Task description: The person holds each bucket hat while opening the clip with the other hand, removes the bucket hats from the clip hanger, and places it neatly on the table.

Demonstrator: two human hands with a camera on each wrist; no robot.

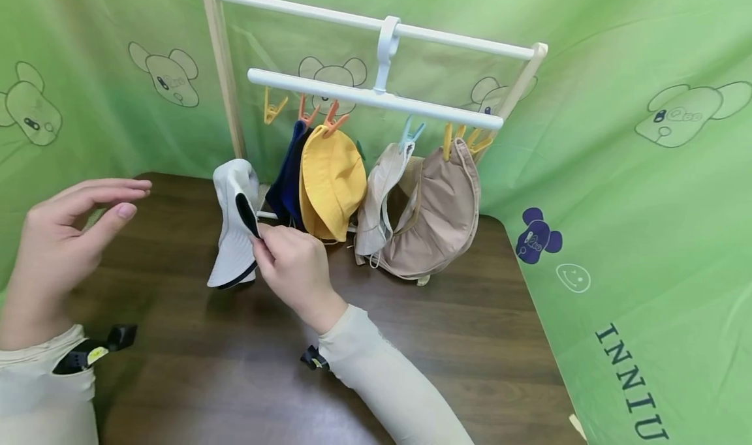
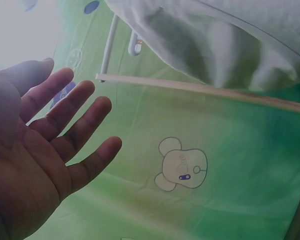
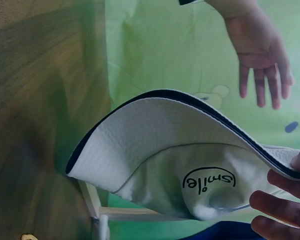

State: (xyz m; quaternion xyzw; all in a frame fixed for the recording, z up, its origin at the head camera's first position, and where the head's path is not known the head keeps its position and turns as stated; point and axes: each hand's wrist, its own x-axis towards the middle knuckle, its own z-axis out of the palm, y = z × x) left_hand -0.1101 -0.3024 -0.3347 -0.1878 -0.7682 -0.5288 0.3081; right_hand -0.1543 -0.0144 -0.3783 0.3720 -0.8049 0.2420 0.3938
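Observation:
My right hand (image 1: 296, 272) pinches the brim edge of a pale grey bucket hat (image 1: 235, 184) with dark trim. The hat hangs in the air at the left end of the rack, brim downward. Its side carries a printed "smile" (image 3: 209, 181), seen in the right wrist view. My left hand (image 1: 67, 236) is held apart to the left of the hat, fingers extended and nothing in it. Close to the hat, an orange clip (image 1: 307, 112) holds a navy hat (image 1: 288, 177). Left of that clip, a yellow clip (image 1: 273, 109) hangs with nothing in it.
A white hanger bar (image 1: 329, 89) hooks onto the wooden-sided rack (image 1: 226, 79). Further right, clips hold a yellow bucket hat (image 1: 337, 177), a beige hat (image 1: 382, 190) and a brown hat (image 1: 435, 216). Green printed cloth (image 1: 634, 190) surrounds the dark wooden surface (image 1: 470, 340).

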